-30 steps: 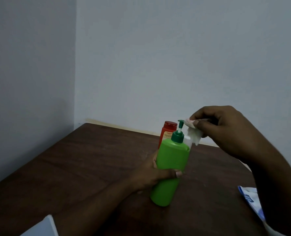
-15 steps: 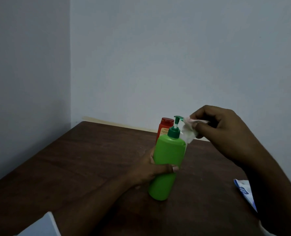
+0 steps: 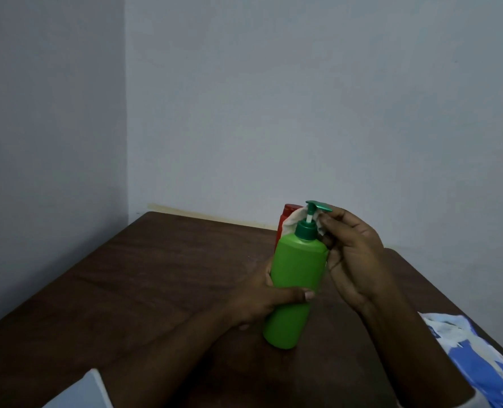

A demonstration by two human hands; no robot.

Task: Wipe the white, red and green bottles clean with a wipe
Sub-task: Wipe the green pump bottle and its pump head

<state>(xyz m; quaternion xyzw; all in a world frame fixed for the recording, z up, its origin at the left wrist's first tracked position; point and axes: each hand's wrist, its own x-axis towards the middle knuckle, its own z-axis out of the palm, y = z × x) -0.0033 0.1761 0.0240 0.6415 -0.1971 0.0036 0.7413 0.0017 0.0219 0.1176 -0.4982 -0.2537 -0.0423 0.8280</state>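
Head view: the left hand (image 3: 262, 301) has its grip clamped round the middle of a tilted green plastic pump bottle (image 3: 297, 278), thumb across the front, the base down on the dark brown wooden table (image 3: 156, 275). Above that grip, the right hand (image 3: 353, 260) pinches a crumpled white wipe (image 3: 296, 217) against the pump stem under the dark green nozzle. Just behind the wipe stands a red plastic bottle (image 3: 287, 213). Well right of both grips lies a blue-and-white packet (image 3: 485, 357), its print too blurred to read.

Before me lies my dark brown wooden surface (image 3: 156, 290). The left wall (image 3: 50, 142) and far wall (image 3: 303, 98), plain grey-blue, meet in a corner at eleven o'clock. A pale strip (image 3: 203, 215) lines the far wall's foot. The light is dim.
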